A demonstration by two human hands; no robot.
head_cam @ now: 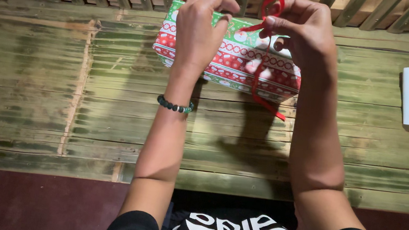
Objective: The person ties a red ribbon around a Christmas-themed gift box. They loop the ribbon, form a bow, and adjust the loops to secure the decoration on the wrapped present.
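Head view: the red ribbon [270,10] is pinched by the right hand [299,31] above the wrapped box [197,59], whose long axis is laid left-to-right, while the left hand [199,26] is curled shut over its top.
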